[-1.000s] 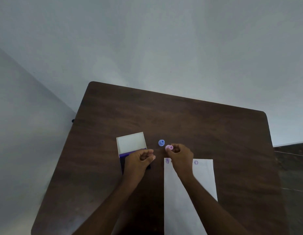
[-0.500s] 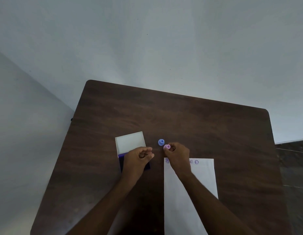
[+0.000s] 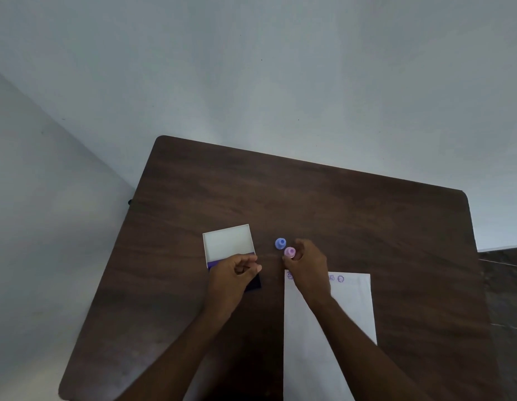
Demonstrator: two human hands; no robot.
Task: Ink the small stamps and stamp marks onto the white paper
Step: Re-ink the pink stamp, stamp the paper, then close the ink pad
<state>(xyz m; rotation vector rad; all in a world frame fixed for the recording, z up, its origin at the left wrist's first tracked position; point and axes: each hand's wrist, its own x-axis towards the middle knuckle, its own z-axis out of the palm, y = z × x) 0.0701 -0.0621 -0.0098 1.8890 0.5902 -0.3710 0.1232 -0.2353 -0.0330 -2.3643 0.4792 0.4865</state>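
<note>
No text, number or brand can be read anywhere. The only signs are small round purple stamp marks (image 3: 340, 279) along the top edge of the white paper (image 3: 349, 311). One stands free near the paper's top right corner, the others lie to its left, partly hidden. Their inner drawing is too small to make out.

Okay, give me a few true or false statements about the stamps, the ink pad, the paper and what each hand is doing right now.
1. The right hand pinches the pink stamp. True.
2. The blue stamp stands on the white paper. False: it stands on the table, beyond the paper.
3. The paper bears stamp marks along its far edge. True.
4. The ink pad is closed. False: its white lid is open.
5. The left hand holds the blue stamp. False: it is over the ink pad.
</note>
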